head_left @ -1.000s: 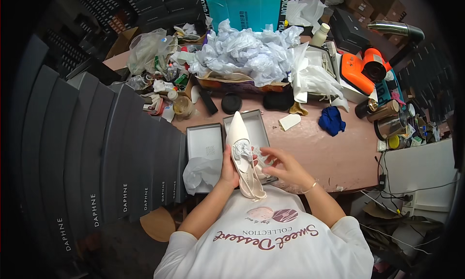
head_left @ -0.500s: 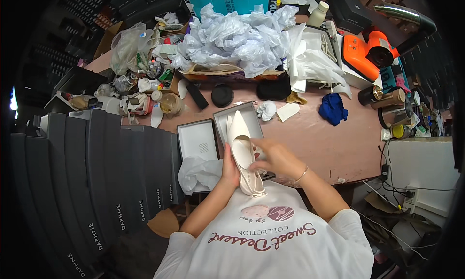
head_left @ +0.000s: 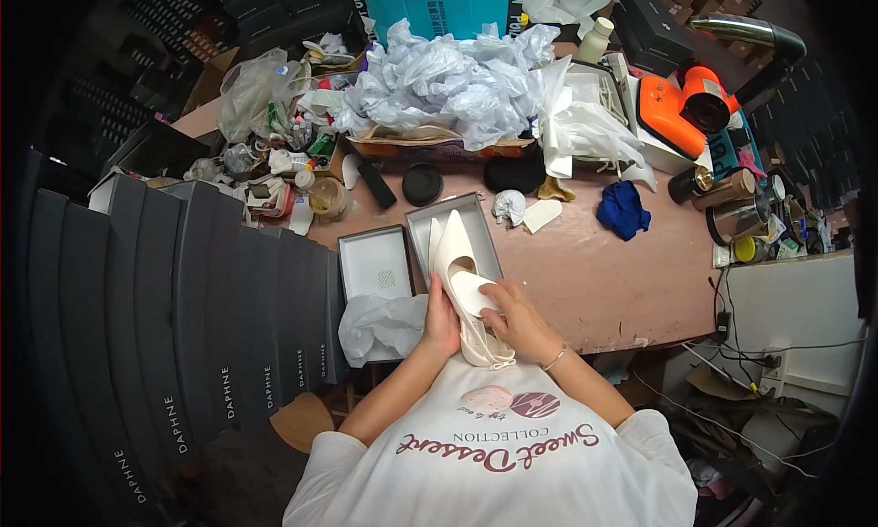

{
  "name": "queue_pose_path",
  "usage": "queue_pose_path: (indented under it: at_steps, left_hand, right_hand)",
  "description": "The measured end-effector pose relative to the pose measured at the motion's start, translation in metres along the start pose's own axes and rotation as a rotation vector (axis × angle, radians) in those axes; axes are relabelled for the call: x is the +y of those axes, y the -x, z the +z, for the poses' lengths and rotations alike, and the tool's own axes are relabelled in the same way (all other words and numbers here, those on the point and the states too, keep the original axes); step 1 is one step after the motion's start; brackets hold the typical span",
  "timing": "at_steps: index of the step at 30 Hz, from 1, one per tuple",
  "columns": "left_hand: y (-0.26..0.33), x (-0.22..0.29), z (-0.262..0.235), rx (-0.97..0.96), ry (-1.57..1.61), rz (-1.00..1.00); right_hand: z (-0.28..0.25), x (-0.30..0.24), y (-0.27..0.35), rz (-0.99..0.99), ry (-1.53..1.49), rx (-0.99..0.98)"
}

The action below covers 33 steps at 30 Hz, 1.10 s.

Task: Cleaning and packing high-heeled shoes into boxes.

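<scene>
Head view, from left to right: a row of dark shoe boxes point(head_left: 210, 317) fills the left of the frame, stood on edge so their spines face outward. Just right of them, at the frame's centre, the grey box lid point(head_left: 377, 263) lies open side up with crumpled white tissue paper point(head_left: 382, 324) spilling over its near edge, and the open shoe box point(head_left: 457, 230) sits beside it on the counter point(head_left: 604, 280). The left hand point(head_left: 441, 324) grips the cream pointed-toe shoe point(head_left: 460, 285) from the side, apparently to steady it with its toe over the box. The right hand point(head_left: 517, 318) pinches a white insole point(head_left: 476, 294) against the shoe's opening. Farther right, a blue cloth point(head_left: 624, 209) lies alone.
</scene>
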State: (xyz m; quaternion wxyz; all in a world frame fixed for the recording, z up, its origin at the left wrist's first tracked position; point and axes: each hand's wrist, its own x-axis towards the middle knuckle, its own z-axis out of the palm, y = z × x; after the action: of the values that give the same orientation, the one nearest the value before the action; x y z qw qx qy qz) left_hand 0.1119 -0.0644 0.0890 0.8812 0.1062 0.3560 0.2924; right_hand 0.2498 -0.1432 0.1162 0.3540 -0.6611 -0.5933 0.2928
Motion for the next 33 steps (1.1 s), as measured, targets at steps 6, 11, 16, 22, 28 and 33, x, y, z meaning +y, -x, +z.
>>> queue_pose_path:
  at_steps: [6, 11, 16, 22, 28, 33]
  left_hand:
    - [0.006, -0.007, 0.01, -0.026, -0.095, -0.081]
    - [-0.004, -0.017, 0.006, 0.002, -0.08, -0.048]
    - [-0.008, -0.012, 0.004, 0.008, -0.019, -0.094]
    - [-0.003, 0.025, 0.008, 0.018, 0.116, -0.051]
    - [-0.016, 0.024, -0.01, 0.078, -0.172, 0.012]
    - [-0.016, 0.024, -0.009, 0.061, -0.292, 0.1]
  right_hand:
    - [-0.028, -0.012, -0.005, -0.025, 0.253, -0.116]
    - [0.014, 0.005, -0.018, -0.04, 0.147, -0.027]
    - [-0.004, 0.021, -0.077, 0.0, -0.177, -0.243]
    - [-0.038, 0.131, -0.137, 0.359, 0.469, 0.046]
    - [-0.005, 0.186, -0.11, 0.232, 0.257, 0.181]
    - [-0.048, 0.102, -0.061, 0.521, -0.85, 0.187]
